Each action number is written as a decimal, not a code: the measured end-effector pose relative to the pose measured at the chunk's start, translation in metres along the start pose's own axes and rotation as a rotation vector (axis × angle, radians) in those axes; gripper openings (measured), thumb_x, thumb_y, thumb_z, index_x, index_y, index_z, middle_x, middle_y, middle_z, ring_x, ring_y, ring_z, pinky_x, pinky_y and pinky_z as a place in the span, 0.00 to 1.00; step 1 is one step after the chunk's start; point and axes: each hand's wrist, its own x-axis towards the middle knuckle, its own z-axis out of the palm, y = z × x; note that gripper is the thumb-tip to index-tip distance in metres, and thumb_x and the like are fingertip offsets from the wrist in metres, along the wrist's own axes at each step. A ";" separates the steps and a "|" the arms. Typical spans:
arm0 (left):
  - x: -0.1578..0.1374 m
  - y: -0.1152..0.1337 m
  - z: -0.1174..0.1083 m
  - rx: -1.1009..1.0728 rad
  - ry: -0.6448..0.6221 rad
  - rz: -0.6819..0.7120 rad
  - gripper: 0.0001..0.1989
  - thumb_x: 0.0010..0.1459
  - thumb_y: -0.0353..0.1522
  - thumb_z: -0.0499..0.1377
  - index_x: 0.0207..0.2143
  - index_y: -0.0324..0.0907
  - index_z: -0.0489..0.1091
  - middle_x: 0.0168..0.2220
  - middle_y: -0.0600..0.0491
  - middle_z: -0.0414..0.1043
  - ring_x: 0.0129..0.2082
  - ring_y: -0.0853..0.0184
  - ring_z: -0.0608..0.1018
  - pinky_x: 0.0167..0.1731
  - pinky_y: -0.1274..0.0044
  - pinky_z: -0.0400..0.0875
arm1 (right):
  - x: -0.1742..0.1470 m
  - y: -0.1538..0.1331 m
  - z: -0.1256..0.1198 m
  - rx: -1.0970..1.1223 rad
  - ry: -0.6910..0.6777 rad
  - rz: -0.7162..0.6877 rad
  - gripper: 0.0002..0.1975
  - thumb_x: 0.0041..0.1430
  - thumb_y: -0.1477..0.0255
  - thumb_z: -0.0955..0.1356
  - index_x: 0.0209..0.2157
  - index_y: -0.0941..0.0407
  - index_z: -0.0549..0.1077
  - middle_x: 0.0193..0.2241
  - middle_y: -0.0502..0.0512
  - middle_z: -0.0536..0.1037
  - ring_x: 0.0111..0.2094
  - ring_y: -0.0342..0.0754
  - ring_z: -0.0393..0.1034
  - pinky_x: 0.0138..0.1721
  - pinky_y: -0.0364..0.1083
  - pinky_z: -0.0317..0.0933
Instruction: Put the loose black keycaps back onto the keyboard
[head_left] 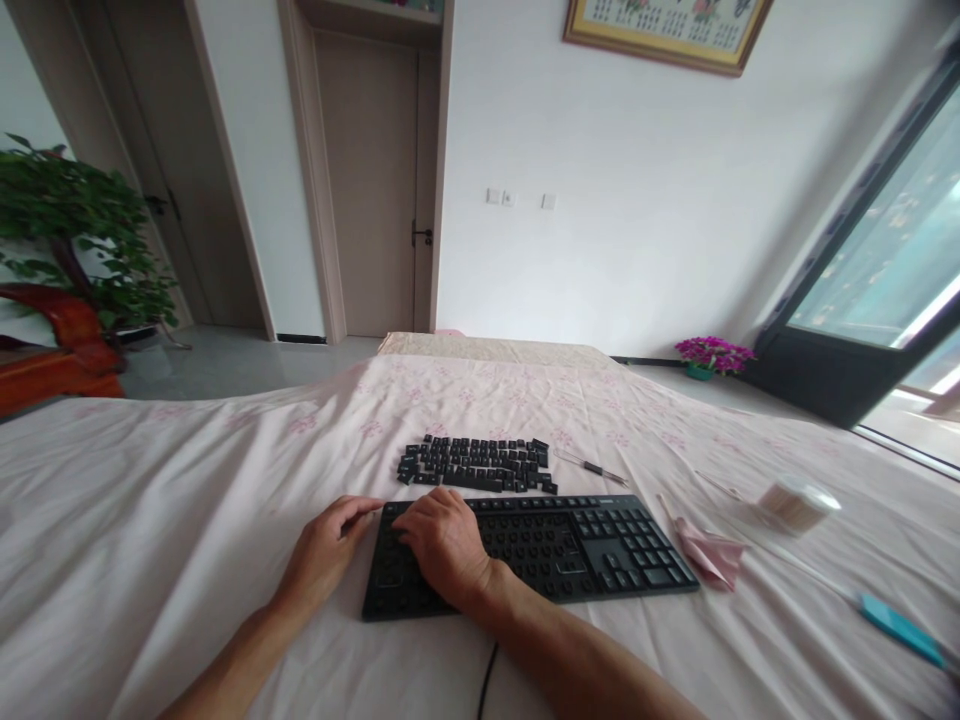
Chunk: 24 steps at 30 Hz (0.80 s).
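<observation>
A black keyboard [630, 550] lies on the bed sheet, with many keycaps off its main section; the number pad on the right still has its keys. My left hand [330, 540] is at the keyboard's upper left corner, fingertips closed against its edge. Over the left part of the board, my right hand [444, 545] is bent down with its fingers curled together. Whatever is between those fingertips is hidden. Beyond the keyboard, loose black keycaps [480, 460] are laid out in rows. A thin wire tool with a dark handle [594, 468] lies beside them.
To the right are a pink cloth [711, 555], a clear tub of cotton swabs [799, 503] and a teal-handled brush [900, 628]. A black cable [487, 680] runs toward me from the keyboard. The pale sheet [225, 470] is wrinkled.
</observation>
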 end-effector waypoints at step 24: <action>-0.004 0.012 -0.004 -0.027 0.047 0.039 0.15 0.58 0.36 0.52 0.41 0.44 0.75 0.42 0.51 0.76 0.43 0.63 0.76 0.46 0.73 0.69 | 0.003 -0.001 -0.005 0.004 0.017 0.095 0.07 0.57 0.69 0.70 0.38 0.49 0.78 0.35 0.49 0.78 0.40 0.47 0.65 0.44 0.46 0.56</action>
